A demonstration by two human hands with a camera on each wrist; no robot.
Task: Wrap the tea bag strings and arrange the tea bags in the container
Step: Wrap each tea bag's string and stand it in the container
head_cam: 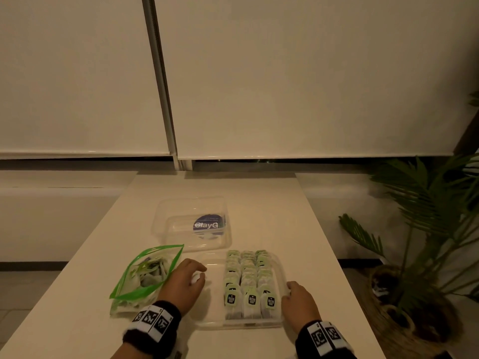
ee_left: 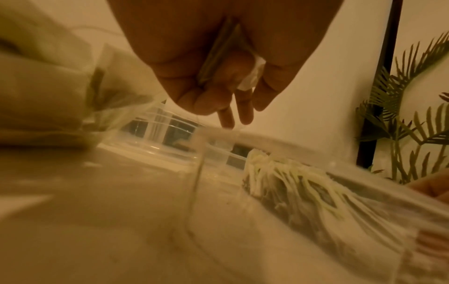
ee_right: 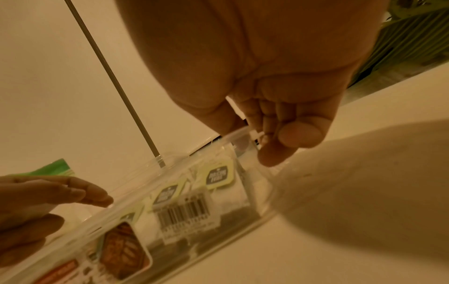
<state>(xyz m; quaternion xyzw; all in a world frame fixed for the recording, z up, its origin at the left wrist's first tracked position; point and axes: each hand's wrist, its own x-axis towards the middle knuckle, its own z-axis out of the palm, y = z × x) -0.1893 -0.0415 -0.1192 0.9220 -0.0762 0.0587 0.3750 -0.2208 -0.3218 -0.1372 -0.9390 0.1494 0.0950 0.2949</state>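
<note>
Dim table (head_cam: 259,203): left hand (head_cam: 184,283) clutches half-hidden tea bag (ee_left: 250,76); right hand (head_cam: 299,303) grips container (head_cam: 281,268).

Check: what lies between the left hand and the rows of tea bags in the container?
In the head view, only a bare strip of the container floor separates the left hand from the tea bags.

hands (head_cam: 184,281) (head_cam: 298,301) lowered, fingers loosely curled

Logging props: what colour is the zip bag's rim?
Green; the zip bag rim shows best in the head view.
</note>
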